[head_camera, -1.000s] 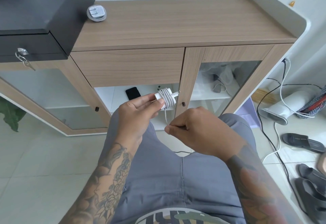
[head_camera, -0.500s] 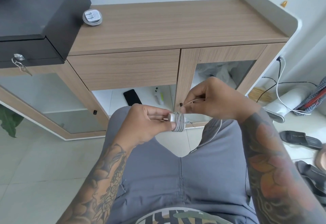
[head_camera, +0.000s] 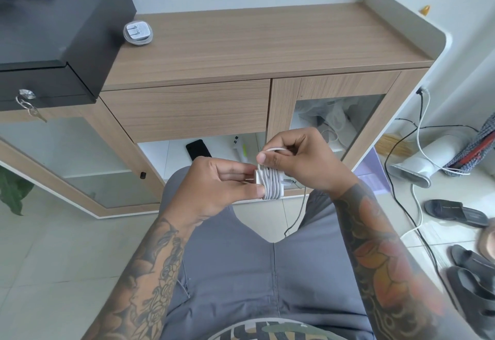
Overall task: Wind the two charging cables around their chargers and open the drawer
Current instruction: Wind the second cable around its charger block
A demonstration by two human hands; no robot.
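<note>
Head view, looking down over our lap toward a wooden cabinet. Our left hand (head_camera: 214, 189) grips a white charger (head_camera: 259, 182) by its plug end, thumb below and fingers above, holding it in front of us above our knees. Its white cable (head_camera: 272, 185) lies wrapped around the charger body in close parallel turns. Our right hand (head_camera: 300, 161) sits just above and behind the charger, thumb and forefinger pinching a loop of the same cable that runs down onto the windings; a loose length of the cable hangs below between our legs.

On the bench (head_camera: 267, 45), at its left rear, rests a second charger (head_camera: 138, 33), prongs up, with its cable already coiled around it, touching the side of a black box (head_camera: 61, 23). Below the bench top, the drawer (head_camera: 187, 110) is closed, its wood front flush with the frame. Under the drawer, an open shelf holds a dark phone (head_camera: 198, 149). To the right, on the tiled floor, we see trailing wires (head_camera: 417, 179) and dark sandals (head_camera: 455, 212).
</note>
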